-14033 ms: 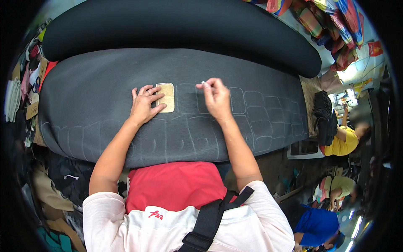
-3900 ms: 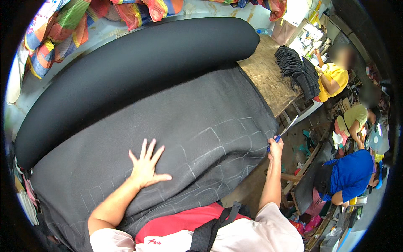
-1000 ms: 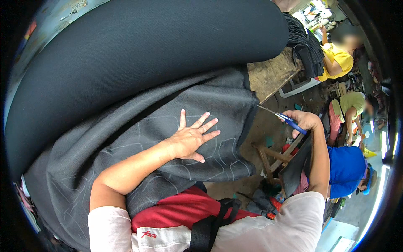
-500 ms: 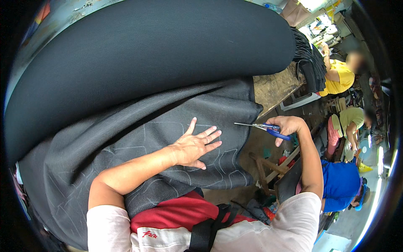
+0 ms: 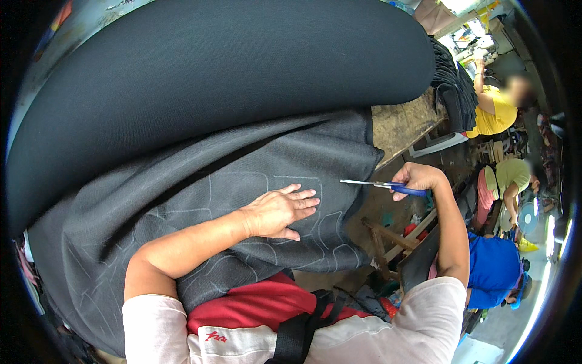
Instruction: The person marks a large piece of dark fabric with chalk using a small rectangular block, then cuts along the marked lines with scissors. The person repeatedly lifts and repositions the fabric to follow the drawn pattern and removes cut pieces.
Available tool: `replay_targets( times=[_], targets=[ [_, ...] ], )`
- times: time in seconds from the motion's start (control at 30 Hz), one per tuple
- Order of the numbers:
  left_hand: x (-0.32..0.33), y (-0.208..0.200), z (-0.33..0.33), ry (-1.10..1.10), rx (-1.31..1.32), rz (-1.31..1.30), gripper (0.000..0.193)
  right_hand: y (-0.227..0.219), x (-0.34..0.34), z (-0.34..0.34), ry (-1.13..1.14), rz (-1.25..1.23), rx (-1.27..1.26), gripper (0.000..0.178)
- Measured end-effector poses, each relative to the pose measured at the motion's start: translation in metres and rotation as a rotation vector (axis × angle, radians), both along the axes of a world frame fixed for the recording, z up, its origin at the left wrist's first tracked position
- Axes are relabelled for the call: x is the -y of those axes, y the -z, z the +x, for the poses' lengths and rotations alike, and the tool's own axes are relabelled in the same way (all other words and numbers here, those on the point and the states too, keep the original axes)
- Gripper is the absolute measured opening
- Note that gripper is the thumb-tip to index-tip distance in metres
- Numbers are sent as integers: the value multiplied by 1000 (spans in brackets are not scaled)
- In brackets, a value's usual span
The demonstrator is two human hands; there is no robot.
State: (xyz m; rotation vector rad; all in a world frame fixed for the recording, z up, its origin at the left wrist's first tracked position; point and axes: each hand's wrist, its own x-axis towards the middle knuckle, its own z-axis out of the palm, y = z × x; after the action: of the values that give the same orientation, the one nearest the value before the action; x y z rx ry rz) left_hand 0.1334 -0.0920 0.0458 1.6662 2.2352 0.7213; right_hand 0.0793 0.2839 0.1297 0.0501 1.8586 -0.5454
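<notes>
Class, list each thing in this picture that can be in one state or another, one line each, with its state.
Scissors: held in the right hand, blades nearly closed, tips toward the cloth edge.
Grey fabric: spread over the table, chalk outlines drawn on it, right edge hanging off.
Left hand: flat on the fabric, fingers spread.
Black roll: lying across the table behind the fabric.

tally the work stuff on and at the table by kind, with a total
grey chalk-marked fabric sheets: 1
black fabric rolls: 1
blue-handled scissors, in the right hand: 1
stacks of dark fabric pieces: 1
total: 4
</notes>
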Motion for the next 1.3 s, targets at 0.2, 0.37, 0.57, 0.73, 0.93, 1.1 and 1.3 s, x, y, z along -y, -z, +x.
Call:
replay_targets(
  times=[0.2,0.37,0.57,0.73,0.93,1.1,1.3],
  targets=[
    [0,1,0,-3,2,19,66,0,2,-2,-63,99,-8,42],
    [0,1,0,-3,3,23,66,-4,10,5,-141,-4,-142,50],
    [0,1,-1,0,18,25,66,1,13,1,-129,62,-54,43],
    [0,1,0,-2,19,8,65,4,11,1,-85,91,-38,44],
    [0,2,0,-2,24,0,66,3,16,-3,-233,19,-67,59],
    [0,2,1,-4,19,6,67,-1,8,-9,-269,-28,-34,64],
    [-1,1,2,-15,2,-9,68,-1,3,-7,-247,48,-45,69]
  ],
)
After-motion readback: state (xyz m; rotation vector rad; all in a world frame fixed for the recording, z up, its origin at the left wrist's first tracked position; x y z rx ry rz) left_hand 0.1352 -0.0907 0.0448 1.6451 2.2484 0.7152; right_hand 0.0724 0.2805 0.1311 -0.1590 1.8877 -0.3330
